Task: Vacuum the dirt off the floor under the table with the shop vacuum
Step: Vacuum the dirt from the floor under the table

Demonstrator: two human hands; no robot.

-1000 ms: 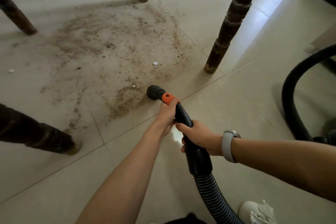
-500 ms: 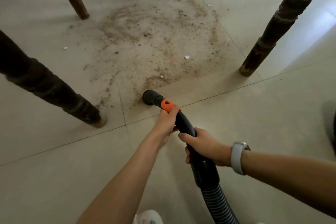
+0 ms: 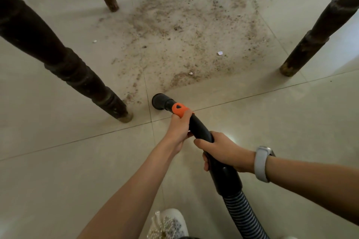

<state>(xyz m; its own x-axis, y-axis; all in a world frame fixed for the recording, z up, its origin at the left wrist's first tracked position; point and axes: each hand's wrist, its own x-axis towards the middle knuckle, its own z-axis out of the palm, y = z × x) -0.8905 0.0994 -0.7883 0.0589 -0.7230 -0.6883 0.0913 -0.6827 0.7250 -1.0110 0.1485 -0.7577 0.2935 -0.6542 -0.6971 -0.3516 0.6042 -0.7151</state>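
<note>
Floor (image 3: pixel 58 161) of pale tile under the table, four dark table legs (image 3: pixel 81 75) around a broad dirt patch (image 3: pixel 194 40). Ribbed hose (image 3: pixel 244 217) trailing back from the nozzle. Left hand (image 3: pixel 179 130) wrapped round the wand just behind the nozzle's orange collar (image 3: pixel 179 109); right hand (image 3: pixel 223 151) clenched round the wand further back. Nozzle (image 3: pixel 160 101) low at the patch's near edge. Probably early: most dirt untouched. Next, likely forward sweeps from the nozzle into the patch.

The four dark turned wooden table legs (image 3: pixel 81 75) are cut off above; beside the nearest one, the ribbed black vacuum hose (image 3: pixel 244 217) leaves the bottom edge, and the nozzle mouth faces away.
</note>
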